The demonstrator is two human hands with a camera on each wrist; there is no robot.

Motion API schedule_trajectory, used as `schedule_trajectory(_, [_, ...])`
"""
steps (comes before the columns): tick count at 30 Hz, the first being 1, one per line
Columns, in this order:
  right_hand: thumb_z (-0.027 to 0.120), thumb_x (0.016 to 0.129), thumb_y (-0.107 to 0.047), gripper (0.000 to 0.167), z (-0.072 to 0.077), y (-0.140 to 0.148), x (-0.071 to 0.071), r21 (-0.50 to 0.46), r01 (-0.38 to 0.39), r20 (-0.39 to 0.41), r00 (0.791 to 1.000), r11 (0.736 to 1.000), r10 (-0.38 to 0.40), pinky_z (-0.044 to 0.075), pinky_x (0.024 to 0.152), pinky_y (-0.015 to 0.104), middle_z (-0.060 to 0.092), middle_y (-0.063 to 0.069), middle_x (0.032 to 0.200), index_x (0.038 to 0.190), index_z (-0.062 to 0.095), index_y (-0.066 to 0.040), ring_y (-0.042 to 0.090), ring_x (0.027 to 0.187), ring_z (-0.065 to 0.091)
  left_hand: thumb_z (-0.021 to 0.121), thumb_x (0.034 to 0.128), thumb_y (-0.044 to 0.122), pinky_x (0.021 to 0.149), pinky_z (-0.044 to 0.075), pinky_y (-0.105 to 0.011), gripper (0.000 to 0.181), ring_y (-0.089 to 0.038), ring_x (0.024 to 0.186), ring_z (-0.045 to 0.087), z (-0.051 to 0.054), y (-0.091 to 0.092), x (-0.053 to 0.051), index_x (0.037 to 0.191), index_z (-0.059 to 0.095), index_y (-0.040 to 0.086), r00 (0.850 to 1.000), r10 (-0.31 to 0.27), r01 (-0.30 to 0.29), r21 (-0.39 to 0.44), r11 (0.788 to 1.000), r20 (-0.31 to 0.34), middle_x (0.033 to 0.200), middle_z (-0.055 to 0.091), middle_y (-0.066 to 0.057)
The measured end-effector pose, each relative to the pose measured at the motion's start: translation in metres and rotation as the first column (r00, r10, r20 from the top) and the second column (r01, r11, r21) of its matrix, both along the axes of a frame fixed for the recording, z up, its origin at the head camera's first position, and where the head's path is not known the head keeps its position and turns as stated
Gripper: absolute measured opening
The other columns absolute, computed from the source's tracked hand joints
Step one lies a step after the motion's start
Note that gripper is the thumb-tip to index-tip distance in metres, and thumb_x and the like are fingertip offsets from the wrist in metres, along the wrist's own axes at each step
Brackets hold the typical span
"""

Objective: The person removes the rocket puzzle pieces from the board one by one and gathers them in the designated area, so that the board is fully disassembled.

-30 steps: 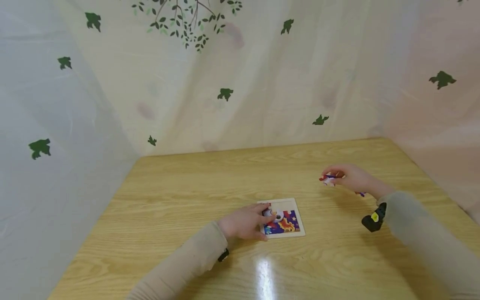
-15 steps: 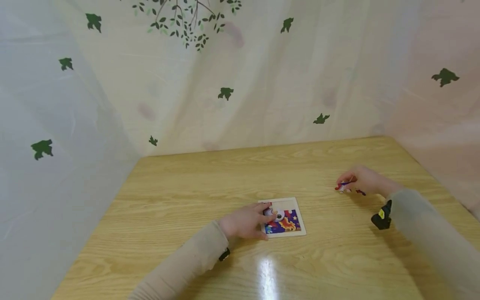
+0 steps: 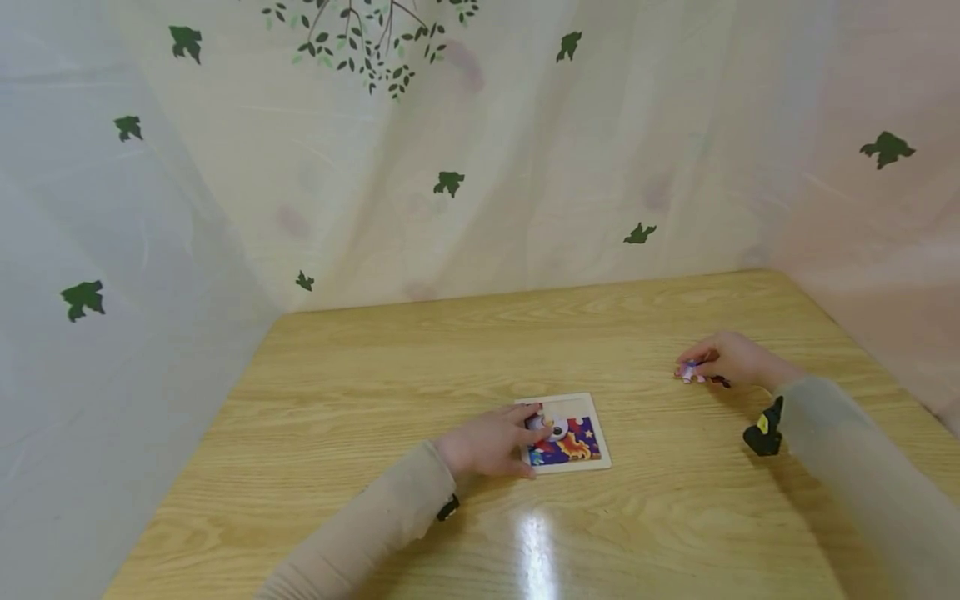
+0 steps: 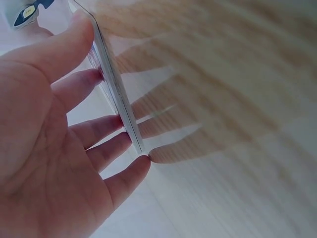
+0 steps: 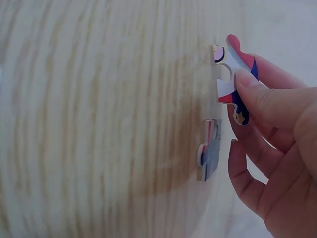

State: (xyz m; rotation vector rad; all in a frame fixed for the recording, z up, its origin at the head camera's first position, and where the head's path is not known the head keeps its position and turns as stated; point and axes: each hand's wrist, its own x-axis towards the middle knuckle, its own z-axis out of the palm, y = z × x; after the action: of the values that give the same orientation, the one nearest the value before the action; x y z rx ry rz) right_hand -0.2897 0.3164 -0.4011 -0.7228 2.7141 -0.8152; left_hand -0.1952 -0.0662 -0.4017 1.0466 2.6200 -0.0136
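A small framed jigsaw puzzle (image 3: 566,408) lies on the table, its lower part showing a colourful picture and its upper part showing a pale bare area. My left hand (image 3: 487,443) rests on its left side with fingers spread; in the left wrist view the fingertips touch the edge of the puzzle board (image 4: 119,96). My right hand (image 3: 738,360) pinches a jigsaw piece (image 5: 237,62), white, red and blue, between thumb and fingers, low at the table's right. Beneath that hand another jigsaw piece (image 5: 212,151) lies on the tabletop, partly hidden in the head view.
The wood-grain table (image 3: 390,358) reaches back to a pale curtain (image 3: 525,167) printed with green leaves, which also hangs along both sides. A bright light reflection lies on the table in front of the puzzle.
My right hand has moved right and lower with the piece, coming close to the other loose piece. The piece has tilted in its grip. My left hand stays on the puzzle.
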Motion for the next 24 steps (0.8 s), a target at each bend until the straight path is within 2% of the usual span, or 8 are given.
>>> schedule_trajectory(5, [0.062,0.087,-0.002,0.027,-0.004,0.001,0.002,-0.027,0.046,0.048,0.998,0.999,-0.044,0.041,0.048,0.021,0.067,0.019,0.099,0.113,0.065,0.007,0.007,0.055,0.048,0.057,0.0899,0.048,0.116,0.024,-0.034,0.066,-0.026,0.144,0.023,0.000,-0.003,0.000,0.148,0.032,0.027,1.000,0.000,0.000,0.000,1.000,-0.004,0.158,0.017,-0.010])
schedule_trajectory(7, [0.061,0.088,0.000,0.026,-0.006,0.001,0.003,-0.068,0.055,0.084,0.995,0.996,-0.049,0.041,0.047,0.021,0.068,0.016,0.096,0.111,0.065,0.009,0.008,0.054,0.048,0.058,0.0893,0.049,0.116,0.024,-0.034,0.067,-0.026,0.143,0.024,0.000,-0.004,0.000,0.147,0.032,0.028,1.000,0.002,-0.002,-0.002,1.000,-0.007,0.158,0.017,-0.010])
schedule_trajectory(10, [0.060,0.088,0.000,0.023,-0.007,-0.001,0.006,-0.089,0.047,0.088,0.995,0.995,-0.039,0.042,0.047,0.021,0.068,0.013,0.094,0.109,0.066,0.009,0.007,0.053,0.048,0.058,0.0890,0.049,0.116,0.024,-0.034,0.067,-0.026,0.144,0.024,-0.001,-0.005,0.001,0.147,0.032,0.029,1.000,-0.001,0.001,-0.005,1.000,-0.010,0.158,0.017,-0.009])
schedule_trajectory(16, [0.065,0.087,-0.004,0.022,-0.009,-0.003,0.000,-0.021,0.006,-0.019,1.000,1.000,-0.006,0.043,0.054,0.020,0.067,0.018,0.102,0.106,0.069,0.005,0.005,0.068,0.051,0.057,0.0893,0.050,0.116,0.024,-0.035,0.067,-0.025,0.144,0.022,-0.002,-0.003,-0.001,0.147,0.031,0.030,1.000,0.003,-0.003,-0.009,1.000,-0.013,0.158,0.016,-0.009])
schedule_trajectory(24, [0.065,0.086,-0.004,0.021,-0.010,0.000,-0.009,0.001,-0.017,-0.052,0.999,1.000,0.017,0.045,0.059,0.019,0.068,0.018,0.102,0.105,0.068,0.005,0.007,0.076,0.054,0.057,0.0889,0.051,0.115,0.026,-0.034,0.066,-0.025,0.143,0.024,-0.001,0.001,-0.005,0.147,0.033,0.030,1.000,0.014,-0.014,-0.010,1.000,-0.019,0.158,0.017,-0.008])
